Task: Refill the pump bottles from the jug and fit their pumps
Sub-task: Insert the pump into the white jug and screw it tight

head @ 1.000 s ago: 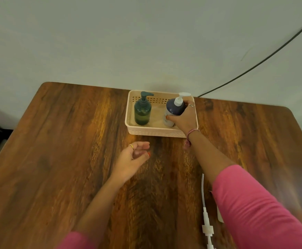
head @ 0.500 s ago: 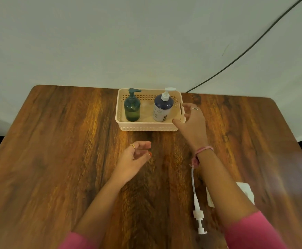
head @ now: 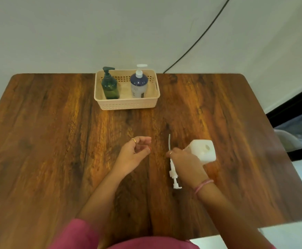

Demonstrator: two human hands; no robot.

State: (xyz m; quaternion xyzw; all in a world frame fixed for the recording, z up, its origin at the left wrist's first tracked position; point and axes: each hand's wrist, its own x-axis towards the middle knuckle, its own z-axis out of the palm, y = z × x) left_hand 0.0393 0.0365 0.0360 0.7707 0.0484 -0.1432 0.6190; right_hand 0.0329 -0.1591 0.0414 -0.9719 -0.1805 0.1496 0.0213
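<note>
A cream basket [head: 126,105] at the table's far edge holds two upright bottles. The green bottle [head: 110,88] carries a dark pump, and the blue-and-white bottle [head: 139,86] carries a white pump. A loose white pump [head: 173,172] lies flat on the table with its tube pointing away from me. Just right of it sits a white jug [head: 205,151] showing a round opening. My right hand [head: 187,163] rests between the pump and the jug, its fingertips on the pump's tube, and its grip is hidden. My left hand [head: 135,153] hovers left of the pump, loosely curled and holding nothing.
The wooden table [head: 56,141] stands against a pale wall, with a black cable [head: 200,36] running up the wall behind the basket. A dark opening and a pale chair edge [head: 288,141] lie past the table's right side.
My right hand let go of the blue-and-white bottle in the basket and drew back to the loose pump. The view tilted down, bringing the jug into sight. My left hand stayed put.
</note>
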